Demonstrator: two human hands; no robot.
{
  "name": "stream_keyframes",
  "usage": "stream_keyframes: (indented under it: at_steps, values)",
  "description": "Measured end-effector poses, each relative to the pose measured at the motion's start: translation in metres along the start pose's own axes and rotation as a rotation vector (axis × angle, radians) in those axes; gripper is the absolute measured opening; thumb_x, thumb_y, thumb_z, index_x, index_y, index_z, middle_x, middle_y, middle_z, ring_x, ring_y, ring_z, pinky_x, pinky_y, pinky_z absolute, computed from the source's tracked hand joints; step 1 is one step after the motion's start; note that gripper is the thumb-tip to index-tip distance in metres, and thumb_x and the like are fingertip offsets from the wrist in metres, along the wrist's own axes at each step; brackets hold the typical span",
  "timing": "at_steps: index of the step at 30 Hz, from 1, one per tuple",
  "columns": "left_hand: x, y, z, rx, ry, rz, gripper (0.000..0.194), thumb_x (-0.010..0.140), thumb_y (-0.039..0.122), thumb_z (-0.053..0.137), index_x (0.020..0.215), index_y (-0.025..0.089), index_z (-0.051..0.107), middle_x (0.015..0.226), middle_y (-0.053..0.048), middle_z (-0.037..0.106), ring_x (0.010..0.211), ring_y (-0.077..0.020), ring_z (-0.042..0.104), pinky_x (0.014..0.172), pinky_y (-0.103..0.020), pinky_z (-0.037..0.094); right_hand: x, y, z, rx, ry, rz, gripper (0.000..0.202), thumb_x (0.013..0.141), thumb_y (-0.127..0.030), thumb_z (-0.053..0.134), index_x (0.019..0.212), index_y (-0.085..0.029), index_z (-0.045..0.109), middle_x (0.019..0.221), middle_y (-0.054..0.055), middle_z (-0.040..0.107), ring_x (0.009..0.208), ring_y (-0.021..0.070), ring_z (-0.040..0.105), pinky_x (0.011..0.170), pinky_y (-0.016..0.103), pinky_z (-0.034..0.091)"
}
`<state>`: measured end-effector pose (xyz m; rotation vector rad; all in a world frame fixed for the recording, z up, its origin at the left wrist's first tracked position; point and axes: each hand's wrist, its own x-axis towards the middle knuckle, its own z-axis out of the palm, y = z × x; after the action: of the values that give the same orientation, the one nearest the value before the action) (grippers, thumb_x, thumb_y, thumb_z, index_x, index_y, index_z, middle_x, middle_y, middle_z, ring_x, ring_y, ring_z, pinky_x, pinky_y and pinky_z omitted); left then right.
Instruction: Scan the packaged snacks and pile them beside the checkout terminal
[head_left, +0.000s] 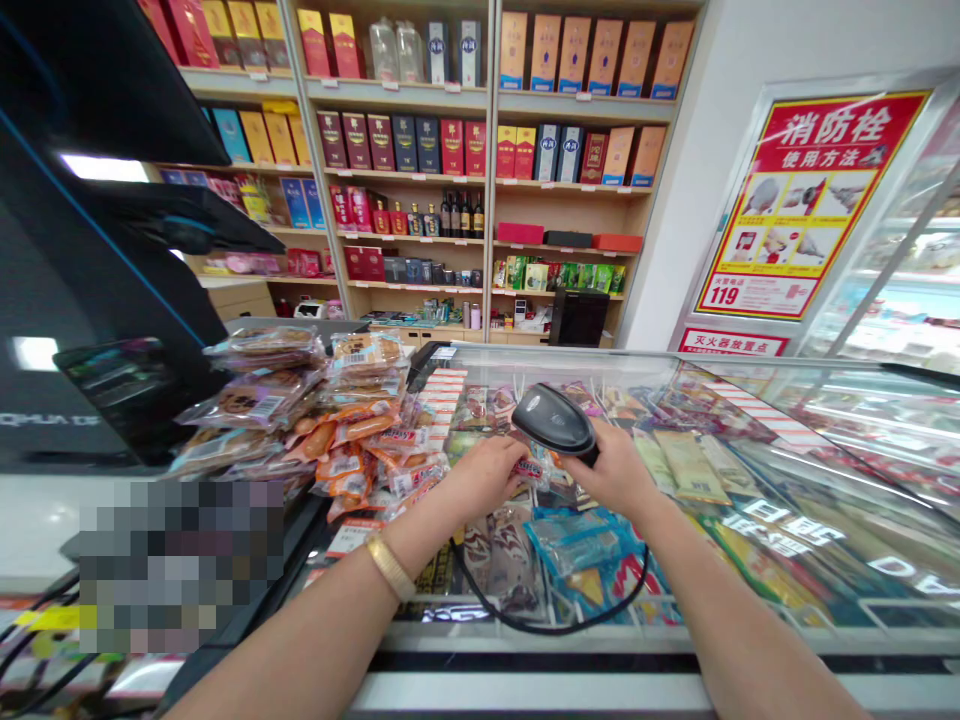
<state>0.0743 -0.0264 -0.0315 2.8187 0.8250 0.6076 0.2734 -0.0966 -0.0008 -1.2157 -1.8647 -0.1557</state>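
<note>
My right hand (616,472) is closed around the grip of a black barcode scanner (553,420). The scanner's head points away to the left, over the glass top of a chest freezer (487,635). Just beneath it, the fingers of my left hand (489,474) are pinched on a small clear packet (532,468) with red print. What lies inside that packet is mostly hidden. To the left of my left hand is a heap of orange-wrapped sausages (351,470). The scanner's black cable (517,626) loops across the glass between my forearms.
Bagged flat snacks (255,395) are stacked beside the sausages. A dark checkout machine (97,260) with screens stands at the left. Ice-cream packets (581,540) lie under the glass. Shelves of boxes and bottles (461,215) line the back wall, with a red fire-hydrant poster (810,200) at right.
</note>
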Motion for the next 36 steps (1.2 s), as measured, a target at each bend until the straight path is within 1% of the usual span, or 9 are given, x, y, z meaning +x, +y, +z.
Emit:
stream_keyframes:
  at_steps: [3, 7, 10, 14, 17, 20, 24, 30, 36]
  values:
    - [-0.003, -0.002, -0.003, -0.062, 0.018, -0.039, 0.032, 0.072, 0.009, 0.060, 0.102, 0.019, 0.061, 0.103, -0.008, 0.067, 0.100, -0.0226, 0.062, 0.091, -0.034, 0.048, 0.000, 0.000, 0.000, 0.001, -0.001, -0.009, 0.013, 0.076, -0.027, 0.057, 0.085, -0.020, 0.062, 0.081, 0.007, 0.070, 0.073, 0.0208, 0.064, 0.067, 0.029, 0.049]
    - [-0.006, -0.005, -0.008, -0.173, 0.080, -0.039, 0.047, 0.066, 0.004, 0.060, 0.111, 0.018, 0.059, 0.115, -0.010, 0.063, 0.108, -0.0238, 0.059, 0.096, -0.036, 0.046, 0.000, -0.001, -0.001, 0.004, 0.003, -0.017, 0.015, 0.076, -0.026, 0.056, 0.087, -0.020, 0.062, 0.083, 0.007, 0.070, 0.075, 0.0214, 0.065, 0.068, 0.030, 0.050]
    - [-0.005, -0.007, -0.013, -0.294, 0.195, -0.169, 0.038, 0.066, 0.005, 0.061, 0.101, 0.017, 0.061, 0.106, -0.009, 0.064, 0.100, -0.0225, 0.061, 0.091, -0.036, 0.048, 0.000, -0.002, -0.002, 0.008, 0.002, -0.022, 0.015, 0.076, -0.025, 0.055, 0.087, -0.020, 0.062, 0.081, 0.006, 0.070, 0.073, 0.0207, 0.064, 0.066, 0.029, 0.049]
    - [-0.002, -0.007, -0.021, -0.763, 0.400, -0.400, 0.022, 0.070, 0.019, 0.067, 0.091, 0.018, 0.059, 0.084, -0.001, 0.067, 0.079, -0.0164, 0.063, 0.075, -0.029, 0.050, 0.000, -0.003, -0.003, -0.004, 0.003, -0.011, 0.012, 0.076, -0.027, 0.055, 0.083, -0.020, 0.062, 0.075, 0.005, 0.068, 0.068, 0.0199, 0.063, 0.063, 0.028, 0.048]
    - [-0.001, -0.004, -0.029, -1.105, 0.527, -0.507, 0.027, 0.070, 0.030, 0.073, 0.090, 0.016, 0.063, 0.087, -0.004, 0.071, 0.077, -0.0156, 0.065, 0.066, -0.024, 0.048, 0.000, -0.005, -0.003, -0.007, -0.003, -0.028, 0.012, 0.078, -0.028, 0.056, 0.085, -0.020, 0.062, 0.077, 0.005, 0.069, 0.070, 0.0202, 0.064, 0.064, 0.028, 0.048]
    - [-0.001, 0.000, -0.036, -1.349, 0.587, -0.613, 0.032, 0.071, 0.039, 0.076, 0.088, 0.014, 0.066, 0.090, -0.008, 0.073, 0.070, -0.0140, 0.065, 0.056, -0.021, 0.046, -0.001, -0.009, -0.002, 0.002, -0.009, -0.057, 0.016, 0.078, -0.028, 0.056, 0.091, -0.020, 0.062, 0.083, 0.007, 0.070, 0.075, 0.0210, 0.065, 0.067, 0.029, 0.049]
    - [-0.001, 0.001, -0.042, -1.691, 0.655, -0.670, 0.021, 0.080, 0.033, 0.071, 0.091, 0.017, 0.061, 0.090, -0.007, 0.073, 0.073, -0.0133, 0.069, 0.066, -0.023, 0.054, -0.003, -0.012, 0.000, 0.007, -0.056, -0.085, 0.022, 0.077, -0.025, 0.055, 0.098, -0.019, 0.062, 0.090, 0.009, 0.071, 0.081, 0.0224, 0.066, 0.072, 0.031, 0.050]
    - [0.000, -0.001, -0.044, -1.763, 0.763, -0.632, 0.019, 0.081, 0.017, 0.069, 0.095, 0.018, 0.057, 0.084, -0.002, 0.072, 0.071, -0.0131, 0.071, 0.072, -0.027, 0.058, -0.005, -0.014, 0.002, -0.017, -0.109, -0.089, 0.020, 0.079, -0.028, 0.056, 0.095, -0.019, 0.062, 0.090, 0.009, 0.070, 0.080, 0.0228, 0.064, 0.071, 0.032, 0.050]
    - [0.001, 0.001, -0.043, -1.720, 0.809, -0.548, 0.025, 0.079, 0.016, 0.070, 0.099, 0.019, 0.055, 0.083, -0.002, 0.072, 0.070, -0.0134, 0.070, 0.070, -0.028, 0.058, -0.003, -0.019, 0.002, -0.034, -0.135, -0.102, 0.015, 0.078, -0.028, 0.057, 0.089, -0.019, 0.060, 0.083, 0.008, 0.069, 0.073, 0.0215, 0.063, 0.066, 0.031, 0.048]
